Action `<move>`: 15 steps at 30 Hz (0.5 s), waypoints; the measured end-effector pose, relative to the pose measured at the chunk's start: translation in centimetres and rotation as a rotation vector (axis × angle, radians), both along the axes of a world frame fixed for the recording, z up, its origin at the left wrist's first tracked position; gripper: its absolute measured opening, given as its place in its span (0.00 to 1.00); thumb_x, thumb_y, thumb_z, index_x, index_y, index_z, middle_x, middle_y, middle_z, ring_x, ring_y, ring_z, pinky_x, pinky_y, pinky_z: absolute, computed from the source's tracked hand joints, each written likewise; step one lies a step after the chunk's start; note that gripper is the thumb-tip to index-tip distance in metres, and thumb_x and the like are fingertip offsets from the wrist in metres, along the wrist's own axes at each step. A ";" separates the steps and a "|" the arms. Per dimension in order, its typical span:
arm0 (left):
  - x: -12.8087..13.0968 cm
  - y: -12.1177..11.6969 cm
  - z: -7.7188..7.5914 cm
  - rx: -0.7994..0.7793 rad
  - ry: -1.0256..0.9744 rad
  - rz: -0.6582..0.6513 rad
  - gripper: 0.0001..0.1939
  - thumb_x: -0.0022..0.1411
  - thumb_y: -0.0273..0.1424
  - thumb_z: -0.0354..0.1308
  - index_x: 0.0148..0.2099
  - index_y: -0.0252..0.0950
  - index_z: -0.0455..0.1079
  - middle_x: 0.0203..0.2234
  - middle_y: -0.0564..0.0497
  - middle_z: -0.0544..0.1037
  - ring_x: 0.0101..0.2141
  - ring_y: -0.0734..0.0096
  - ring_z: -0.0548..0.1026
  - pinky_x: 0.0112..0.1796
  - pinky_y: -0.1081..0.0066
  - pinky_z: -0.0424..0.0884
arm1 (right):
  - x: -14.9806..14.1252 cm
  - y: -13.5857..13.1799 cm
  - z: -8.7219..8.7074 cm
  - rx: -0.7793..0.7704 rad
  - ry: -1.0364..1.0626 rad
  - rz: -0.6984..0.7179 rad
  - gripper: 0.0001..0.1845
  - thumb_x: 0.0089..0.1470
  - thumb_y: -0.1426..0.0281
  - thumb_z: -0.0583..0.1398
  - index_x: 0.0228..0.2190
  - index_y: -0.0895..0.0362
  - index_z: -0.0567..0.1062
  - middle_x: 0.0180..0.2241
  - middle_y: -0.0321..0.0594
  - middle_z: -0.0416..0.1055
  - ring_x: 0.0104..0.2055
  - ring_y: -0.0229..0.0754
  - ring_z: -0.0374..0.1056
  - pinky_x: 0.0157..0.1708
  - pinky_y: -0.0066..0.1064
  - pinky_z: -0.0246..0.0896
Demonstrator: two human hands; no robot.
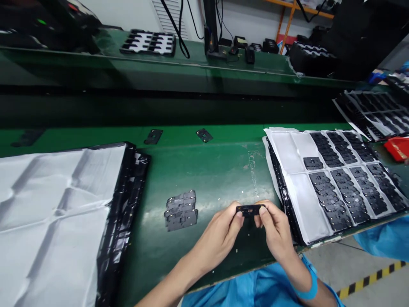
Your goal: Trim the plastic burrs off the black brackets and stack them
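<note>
Between my two hands, above the green table, is a small black plastic part (249, 210), roughly rectangular with an opening in its middle. My left hand (223, 228) pinches its left end between thumb and fingers. At the right end, the thumb and fingers of my right hand (274, 228) close on it as well. Left of my hands, several similar flat black parts (181, 215) lie overlapping on the table. To the right, a white-lined tray (308, 221) holds overlapping rows of black parts, and some of its pockets on the left are bare.
A stack of black trays with a white liner (54, 213) fills the left side. Two loose black parts, one (154, 136) left of the other (204, 135), lie farther back. More trays (380, 111) and a red bin (398, 148) stand far right. A raised shelf (198, 59) runs behind.
</note>
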State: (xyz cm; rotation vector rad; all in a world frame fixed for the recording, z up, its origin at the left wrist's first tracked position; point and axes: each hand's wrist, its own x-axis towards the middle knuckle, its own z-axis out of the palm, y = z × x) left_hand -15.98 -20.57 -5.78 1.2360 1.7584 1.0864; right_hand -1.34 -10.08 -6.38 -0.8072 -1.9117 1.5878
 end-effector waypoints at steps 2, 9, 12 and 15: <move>0.2 -0.1 -0.1 0.005 0.024 -0.012 0.16 0.78 0.37 0.40 0.37 0.40 0.61 0.28 0.55 0.68 0.28 0.69 0.67 0.32 0.69 0.62 | -0.1 0.1 -0.1 0.007 -0.008 -0.022 0.19 0.72 0.66 0.52 0.27 0.54 0.67 0.26 0.33 0.63 0.29 0.39 0.61 0.32 0.30 0.57; 0.1 -0.6 -0.2 0.020 0.089 0.015 0.14 0.78 0.35 0.42 0.38 0.41 0.63 0.26 0.56 0.69 0.27 0.68 0.68 0.31 0.69 0.62 | -0.2 0.0 -0.2 0.000 0.021 -0.003 0.14 0.69 0.69 0.54 0.33 0.55 0.76 0.27 0.34 0.66 0.29 0.40 0.64 0.32 0.30 0.59; 0.2 -0.8 -0.1 0.019 0.090 0.009 0.14 0.78 0.35 0.42 0.39 0.40 0.64 0.27 0.55 0.71 0.27 0.68 0.70 0.32 0.70 0.64 | -0.3 -0.1 -0.2 0.002 0.027 -0.010 0.16 0.71 0.67 0.53 0.32 0.55 0.75 0.27 0.34 0.65 0.29 0.40 0.63 0.32 0.30 0.59; 0.2 -1.0 0.0 0.027 0.096 0.010 0.14 0.78 0.34 0.42 0.39 0.40 0.64 0.28 0.55 0.72 0.28 0.68 0.71 0.33 0.70 0.64 | -0.4 -0.1 -0.3 0.017 0.039 -0.001 0.18 0.72 0.67 0.52 0.31 0.55 0.75 0.27 0.34 0.64 0.29 0.40 0.63 0.33 0.31 0.58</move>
